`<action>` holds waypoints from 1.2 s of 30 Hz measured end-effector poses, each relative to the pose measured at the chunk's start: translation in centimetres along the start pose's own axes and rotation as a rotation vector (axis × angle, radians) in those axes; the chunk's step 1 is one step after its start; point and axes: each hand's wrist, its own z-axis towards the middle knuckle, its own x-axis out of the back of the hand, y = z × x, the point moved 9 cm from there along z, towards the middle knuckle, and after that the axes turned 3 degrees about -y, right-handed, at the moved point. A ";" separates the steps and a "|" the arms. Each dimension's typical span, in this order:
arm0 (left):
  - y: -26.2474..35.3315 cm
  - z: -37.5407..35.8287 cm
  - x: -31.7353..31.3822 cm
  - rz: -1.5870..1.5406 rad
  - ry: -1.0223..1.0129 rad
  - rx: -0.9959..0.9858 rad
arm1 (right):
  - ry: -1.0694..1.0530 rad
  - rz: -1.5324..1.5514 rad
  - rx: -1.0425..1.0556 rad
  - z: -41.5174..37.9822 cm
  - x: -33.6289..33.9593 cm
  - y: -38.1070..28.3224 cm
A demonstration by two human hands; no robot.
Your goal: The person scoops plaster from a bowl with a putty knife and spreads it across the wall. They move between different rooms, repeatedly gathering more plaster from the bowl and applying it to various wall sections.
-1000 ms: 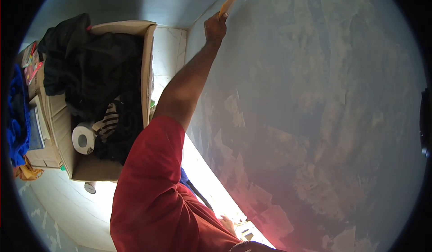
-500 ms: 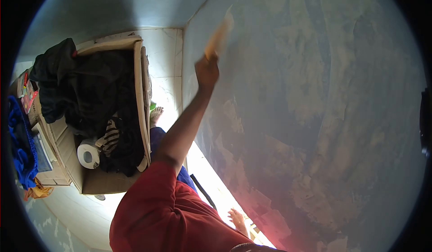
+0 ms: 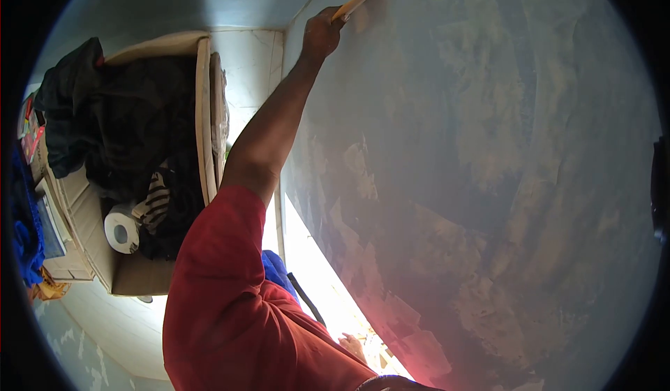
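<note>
Closest to you, the red sleeve (image 3: 230, 286) fills the lower frame, and a hand (image 3: 351, 345) shows low down by the foot of the wall, likely your right; how far it is open, or whether it holds anything, cannot be told from here. Keep your shoulder square so the reach does not twist. Off to the side, the cardboard box (image 3: 139, 276) of dark clothes (image 3: 132, 133) with a toilet roll (image 3: 120, 232) stands clear of your arm.

Farther out, your left hand (image 3: 321, 35) is closed around the handle of the putty knife (image 3: 359, 2), whose blade meets the patched blue wall (image 3: 488, 181) near the corner. Judging by the blotchy filler, hold the blade at a shallow tilt and press evenly so both edges touch and leave no ridge.
</note>
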 end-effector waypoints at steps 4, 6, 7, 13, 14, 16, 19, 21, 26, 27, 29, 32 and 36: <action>0.8 -2.7 0.3 -0.103 -0.089 0.017 | 0.031 0.012 0.027 1.1 1.5 0.3; 1.6 -4.5 0.5 -0.140 -0.094 -0.012 | 0.032 0.041 0.051 2.0 2.1 0.7; 2.3 -5.7 0.7 -0.201 -0.070 -0.026 | 0.045 0.032 0.075 2.2 2.5 0.2; 4.9 -11.8 1.5 -0.267 -0.060 -0.052 | 0.053 0.004 0.131 3.3 3.2 -0.5; 5.3 -12.8 1.8 -0.266 -0.057 -0.052 | 0.040 -0.011 0.137 3.6 3.1 -0.5; 6.2 -14.9 2.2 -0.251 -0.044 -0.073 | 0.027 -0.027 0.143 4.1 3.0 -0.4; 7.9 -18.7 2.6 -0.278 -0.014 -0.089 | 0.009 -0.091 0.156 4.7 2.8 -0.6; 9.3 -22.2 3.0 -0.295 0.009 -0.083 | -0.001 -0.128 0.169 4.8 2.7 -0.9; 11.7 -30.9 6.4 -0.393 -0.076 -0.076 | -0.021 -0.176 0.216 3.8 2.6 -3.1; 12.2 -31.3 6.8 -0.398 -0.113 -0.140 | -0.001 -0.179 0.236 3.8 2.9 -3.6; 11.1 -29.5 7.7 -0.404 -0.043 -0.005 | 0.028 -0.184 0.278 3.9 3.7 -4.4; 7.7 -22.9 7.5 -0.372 0.122 0.272 | 0.069 -0.168 0.282 3.2 4.3 -5.3; 2.2 -11.5 2.6 -0.211 0.238 0.218 | 0.087 -0.091 0.275 3.3 4.3 -3.9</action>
